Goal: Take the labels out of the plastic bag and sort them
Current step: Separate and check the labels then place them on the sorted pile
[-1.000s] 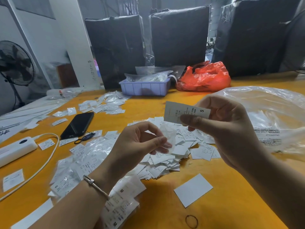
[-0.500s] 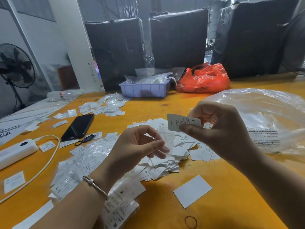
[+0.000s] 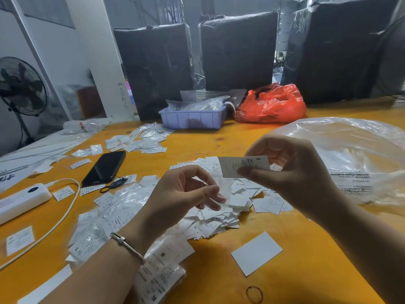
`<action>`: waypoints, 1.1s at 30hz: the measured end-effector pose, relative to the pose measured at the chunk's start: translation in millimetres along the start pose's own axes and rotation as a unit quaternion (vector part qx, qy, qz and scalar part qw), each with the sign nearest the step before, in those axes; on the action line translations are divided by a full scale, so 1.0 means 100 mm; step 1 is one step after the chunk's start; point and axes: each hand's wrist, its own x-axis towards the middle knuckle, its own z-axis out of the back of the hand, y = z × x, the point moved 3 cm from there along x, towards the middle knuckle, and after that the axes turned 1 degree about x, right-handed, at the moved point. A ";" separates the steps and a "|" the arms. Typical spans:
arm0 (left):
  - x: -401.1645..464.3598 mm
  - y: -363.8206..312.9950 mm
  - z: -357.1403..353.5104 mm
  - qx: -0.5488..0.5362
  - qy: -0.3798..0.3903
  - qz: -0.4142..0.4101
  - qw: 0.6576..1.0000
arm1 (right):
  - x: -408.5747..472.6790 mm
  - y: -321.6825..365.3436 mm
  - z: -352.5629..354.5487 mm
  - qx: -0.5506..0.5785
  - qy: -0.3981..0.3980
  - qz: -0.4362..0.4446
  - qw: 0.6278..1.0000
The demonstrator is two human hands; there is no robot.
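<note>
Lowest in the frame, a rubber band (image 3: 254, 294) lies on the orange desk (image 3: 306, 270), with a blank white card (image 3: 256, 252) just above it and a packet of M labels (image 3: 161, 268) by my left wrist. My left hand (image 3: 184, 194) sits at centre, thumb and forefinger pinching a thin clear sleeve (image 3: 221, 189), which looks empty though I cannot be sure. My right hand (image 3: 291, 172) is right of centre, fingers (image 3: 252, 172) and thumb nipping a label (image 3: 243, 165) marked S by its lower edge, held up above the loose pile (image 3: 219, 216) of labels beneath both hands. I judge the label to be feather-light paper, slightly stiff yet easily creased, so an edge pinch is the place to hold it; the sleeve is limp and slick and would slip from a loose grip. At left centre lie more sleeved labels (image 3: 114, 213), a white cable (image 3: 65, 211) and a power bank (image 3: 22, 200). The big plastic bag (image 3: 350, 154) slumps at the right edge, soft and crinkly. Farther up are a phone (image 3: 105, 167), more scattered labels (image 3: 140, 143), then a lilac tray (image 3: 192, 119) and a red bag (image 3: 271, 104), with a fan (image 3: 22, 86) at upper left.
</note>
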 end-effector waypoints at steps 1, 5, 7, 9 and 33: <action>0.00 0.00 0.00 0.000 0.000 -0.001 1.000 | 0.00 -0.01 -0.02 -0.020 0.005 0.001 1.000; -0.01 0.00 0.01 0.005 -0.002 -0.002 1.000 | 0.00 -0.04 -0.02 -0.024 0.027 -0.018 0.999; -0.01 0.00 0.00 0.019 0.000 -0.001 1.000 | 0.00 -0.08 -0.03 -0.012 0.051 -0.046 0.998; -0.01 0.00 -0.01 0.034 0.005 -0.002 0.999 | 0.00 -0.13 -0.05 -0.010 0.075 -0.078 0.994; -0.01 -0.02 -0.03 -0.014 -0.012 0.019 1.000 | -0.06 -0.17 -0.08 -0.074 -0.114 -0.010 0.991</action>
